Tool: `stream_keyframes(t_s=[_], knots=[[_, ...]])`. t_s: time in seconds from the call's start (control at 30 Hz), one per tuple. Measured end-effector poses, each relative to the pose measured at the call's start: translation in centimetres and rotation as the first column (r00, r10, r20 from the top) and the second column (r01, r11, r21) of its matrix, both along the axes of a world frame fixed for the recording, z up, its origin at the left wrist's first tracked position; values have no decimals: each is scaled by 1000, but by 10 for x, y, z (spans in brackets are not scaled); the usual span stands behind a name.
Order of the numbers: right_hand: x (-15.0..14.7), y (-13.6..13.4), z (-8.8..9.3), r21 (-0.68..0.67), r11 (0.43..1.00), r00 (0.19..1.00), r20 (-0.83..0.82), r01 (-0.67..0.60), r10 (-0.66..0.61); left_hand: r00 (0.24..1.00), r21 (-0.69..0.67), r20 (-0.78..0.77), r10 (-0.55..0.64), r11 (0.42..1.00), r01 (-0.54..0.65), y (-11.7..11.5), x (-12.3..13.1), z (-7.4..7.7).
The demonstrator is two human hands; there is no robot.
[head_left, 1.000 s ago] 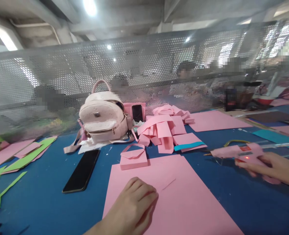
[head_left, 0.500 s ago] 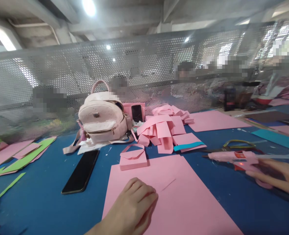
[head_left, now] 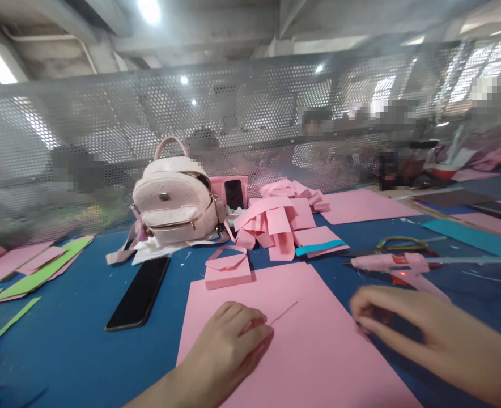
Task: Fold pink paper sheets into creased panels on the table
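Observation:
My left hand (head_left: 229, 343) rests on a large pink paper sheet (head_left: 318, 351), its fingers curled and closed. From its fingertips runs the thin edge of a small pink paper piece (head_left: 285, 311), mostly hidden by the hand. My right hand (head_left: 407, 326) hovers over the sheet's right edge, fingers loosely bent, a gap between thumb and forefinger, nothing in them. Just behind it a pink glue gun (head_left: 410, 263) with a lit red light lies on the blue table. A small pink paper handbag (head_left: 228, 271) sits at the sheet's far edge.
A black phone (head_left: 139, 294) and a pale pink backpack (head_left: 176, 198) are to the left. Pink paper pieces (head_left: 276, 224) are heaped mid-table. Green-handled scissors (head_left: 401, 243) lie behind the glue gun. Green strips (head_left: 15, 326) lie far left. A perforated metal screen (head_left: 250, 113) stands behind.
My right hand has let go of the glue gun, leaving it on the table, and moved left toward the pink sheet. My left hand stays on the sheet. The view has shifted slightly.

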State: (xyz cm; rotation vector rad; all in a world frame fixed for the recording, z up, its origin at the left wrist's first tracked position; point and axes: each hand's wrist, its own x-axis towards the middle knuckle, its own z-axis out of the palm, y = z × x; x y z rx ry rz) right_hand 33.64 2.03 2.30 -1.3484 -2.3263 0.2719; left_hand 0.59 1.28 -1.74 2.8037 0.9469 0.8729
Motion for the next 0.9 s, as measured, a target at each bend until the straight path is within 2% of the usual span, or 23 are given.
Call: stream_keyframes(t_s=[0.07, 0.17, 0.27, 0.4, 0.5, 0.7, 0.9], knots=[[-35, 13, 2, -128, 980, 988, -14, -154, 153, 1000, 0, -9, 3, 1000, -3, -2, 0, 0], [-74, 32, -5, -92, 957, 953, -157, -273, 257, 1000, 23, -29, 9, 1000, -9, -3, 0, -1], [-94, 46, -20, -45, 943, 926, -213, -329, 313, 999, 71, -43, 8, 997, -4, -3, 0, -2], [-98, 57, -37, 51, 913, 881, -243, -406, 406, 994, 107, -79, -69, 991, 77, 3, -1, -3], [-94, 61, -43, 94, 884, 853, -230, -459, 468, 989, 157, -117, -94, 981, 112, 10, -2, -6], [-89, 65, -48, 83, 870, 852, -176, -486, 493, 992, 367, -123, 17, 930, 30, 20, -4, -22], [-88, 67, -53, 50, 853, 845, -118, -519, 521, 993, 390, -105, 56, 921, -11, 22, -3, -39]])
